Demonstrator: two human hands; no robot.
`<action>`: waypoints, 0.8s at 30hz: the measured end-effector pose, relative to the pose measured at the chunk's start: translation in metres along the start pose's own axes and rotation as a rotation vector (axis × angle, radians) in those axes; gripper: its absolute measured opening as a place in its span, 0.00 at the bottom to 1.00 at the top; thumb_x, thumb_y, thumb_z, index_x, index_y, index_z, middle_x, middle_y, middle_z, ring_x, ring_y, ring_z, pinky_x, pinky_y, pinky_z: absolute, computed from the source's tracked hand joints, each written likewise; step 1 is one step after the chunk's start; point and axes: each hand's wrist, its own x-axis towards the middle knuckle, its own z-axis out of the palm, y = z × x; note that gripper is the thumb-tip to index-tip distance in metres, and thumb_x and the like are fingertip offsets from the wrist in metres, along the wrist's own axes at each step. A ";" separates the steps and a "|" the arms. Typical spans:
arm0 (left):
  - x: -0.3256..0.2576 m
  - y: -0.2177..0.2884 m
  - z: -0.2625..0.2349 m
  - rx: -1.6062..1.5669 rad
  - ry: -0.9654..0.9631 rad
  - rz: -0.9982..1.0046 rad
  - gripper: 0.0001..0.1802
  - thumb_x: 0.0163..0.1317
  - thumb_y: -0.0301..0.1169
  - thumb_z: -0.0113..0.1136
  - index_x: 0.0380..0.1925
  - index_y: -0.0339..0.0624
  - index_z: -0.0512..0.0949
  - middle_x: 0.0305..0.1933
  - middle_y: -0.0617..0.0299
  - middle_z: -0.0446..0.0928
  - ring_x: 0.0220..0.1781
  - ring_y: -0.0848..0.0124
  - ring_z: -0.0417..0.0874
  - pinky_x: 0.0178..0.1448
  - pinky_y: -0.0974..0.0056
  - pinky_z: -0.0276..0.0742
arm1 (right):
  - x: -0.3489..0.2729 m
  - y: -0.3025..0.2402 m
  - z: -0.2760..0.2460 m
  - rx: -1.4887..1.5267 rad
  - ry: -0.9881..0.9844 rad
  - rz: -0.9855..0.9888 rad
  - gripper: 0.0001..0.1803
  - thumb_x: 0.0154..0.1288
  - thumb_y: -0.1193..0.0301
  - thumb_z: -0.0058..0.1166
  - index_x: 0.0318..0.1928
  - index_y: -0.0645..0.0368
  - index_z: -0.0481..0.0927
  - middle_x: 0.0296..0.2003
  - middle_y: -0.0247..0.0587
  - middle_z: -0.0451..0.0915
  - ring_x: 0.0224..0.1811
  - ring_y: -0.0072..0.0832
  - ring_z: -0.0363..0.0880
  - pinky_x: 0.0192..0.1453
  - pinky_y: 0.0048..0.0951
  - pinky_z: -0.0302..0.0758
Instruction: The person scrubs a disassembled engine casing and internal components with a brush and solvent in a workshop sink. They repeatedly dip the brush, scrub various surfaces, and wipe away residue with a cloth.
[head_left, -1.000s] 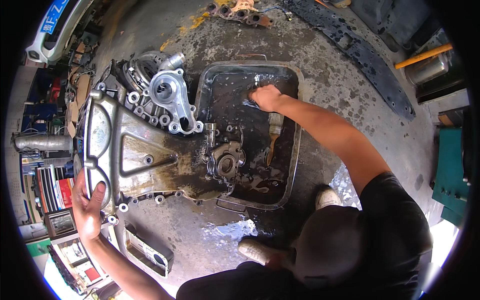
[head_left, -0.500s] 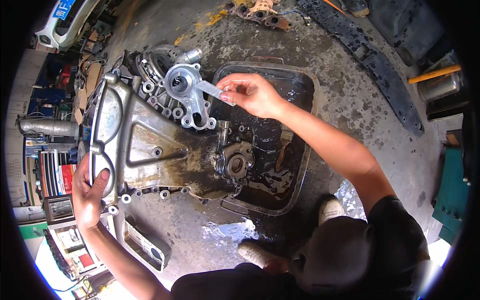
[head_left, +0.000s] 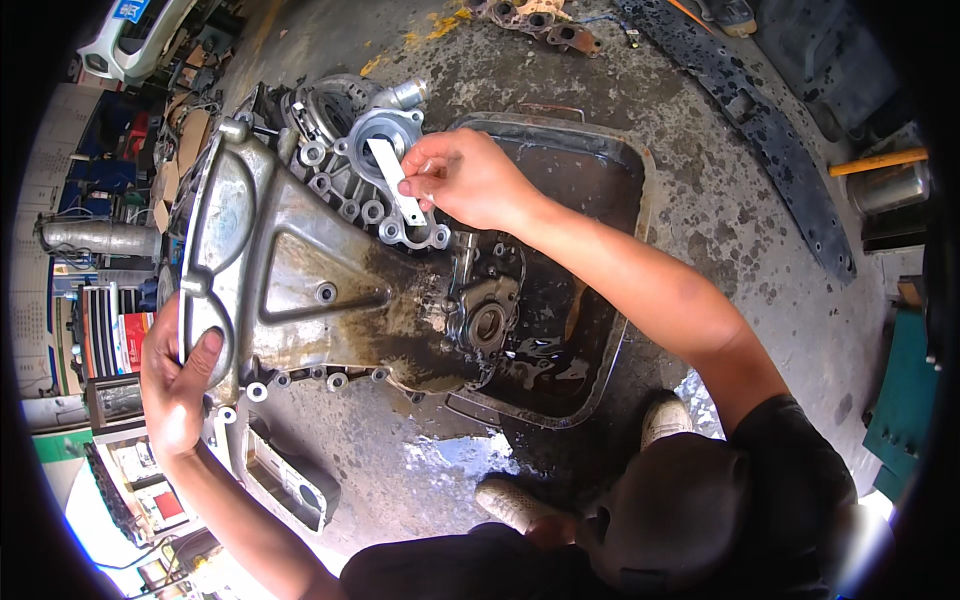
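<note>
A large silver engine timing cover [head_left: 300, 345], stained dark with oil toward its right end, is tilted over a tray. My left hand [head_left: 178, 390] grips its left edge, thumb on top and the other fingers mostly hidden beneath. My right hand [head_left: 468, 182] pinches a thin, flat metal scraper blade [head_left: 393, 172] between thumb and fingers. The blade lies across a pump housing [head_left: 357, 152] with a round opening and a pipe outlet, at the cover's far side. Whether blade and housing touch, I cannot tell. A round, oily ring fitting [head_left: 488, 325] shows at the cover's right end.
A metal tray [head_left: 640, 190] of dark liquid extends under the cover's right end. A rectangular metal part [head_left: 285, 475] lies on the floor near my left forearm. Farther off are a rusty manifold [head_left: 540, 20] and a long dark panel [head_left: 745, 110]. My shoes [head_left: 515, 500] stand close by.
My right hand has moved left, carrying the scraper blade from the housing's right side to across its face. The cover and housing appear shifted slightly right; the left hand keeps its grip.
</note>
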 end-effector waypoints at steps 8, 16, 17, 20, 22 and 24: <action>-0.002 0.000 0.000 0.001 0.040 -0.018 0.28 0.63 0.28 0.67 0.62 0.30 0.71 0.46 0.61 0.81 0.46 0.75 0.77 0.55 0.70 0.69 | 0.000 -0.008 0.000 -0.039 0.009 0.128 0.06 0.62 0.77 0.63 0.35 0.69 0.81 0.27 0.39 0.83 0.22 0.20 0.78 0.27 0.25 0.73; -0.002 -0.001 0.000 -0.033 0.040 -0.035 0.27 0.63 0.24 0.65 0.61 0.30 0.71 0.48 0.59 0.81 0.49 0.74 0.77 0.56 0.69 0.69 | 0.003 -0.010 0.010 0.046 0.025 0.127 0.05 0.62 0.79 0.63 0.33 0.68 0.79 0.27 0.39 0.82 0.22 0.20 0.79 0.25 0.25 0.73; -0.003 0.002 0.002 -0.019 0.064 -0.045 0.27 0.63 0.25 0.66 0.61 0.30 0.71 0.48 0.59 0.81 0.48 0.74 0.77 0.56 0.69 0.69 | 0.003 -0.008 0.011 0.079 0.034 0.132 0.05 0.62 0.79 0.63 0.34 0.68 0.79 0.27 0.39 0.82 0.22 0.20 0.79 0.25 0.25 0.73; -0.002 0.007 0.002 0.022 0.040 -0.079 0.27 0.63 0.25 0.66 0.61 0.31 0.71 0.48 0.60 0.81 0.48 0.74 0.77 0.56 0.69 0.69 | 0.000 -0.003 0.013 0.118 0.059 0.141 0.06 0.62 0.79 0.63 0.34 0.69 0.79 0.27 0.40 0.82 0.22 0.21 0.79 0.25 0.26 0.73; -0.001 0.006 0.002 0.022 0.039 -0.043 0.27 0.63 0.27 0.66 0.61 0.31 0.72 0.46 0.60 0.81 0.47 0.75 0.78 0.56 0.69 0.69 | -0.002 -0.008 0.014 0.084 0.071 0.115 0.06 0.62 0.79 0.63 0.35 0.69 0.78 0.27 0.40 0.82 0.22 0.21 0.79 0.25 0.26 0.74; -0.002 0.002 0.004 0.003 0.047 0.003 0.27 0.63 0.27 0.67 0.61 0.31 0.72 0.45 0.61 0.81 0.46 0.75 0.78 0.55 0.69 0.69 | 0.000 0.000 0.018 0.028 0.070 0.054 0.07 0.62 0.79 0.63 0.35 0.69 0.78 0.27 0.41 0.82 0.22 0.22 0.79 0.25 0.27 0.74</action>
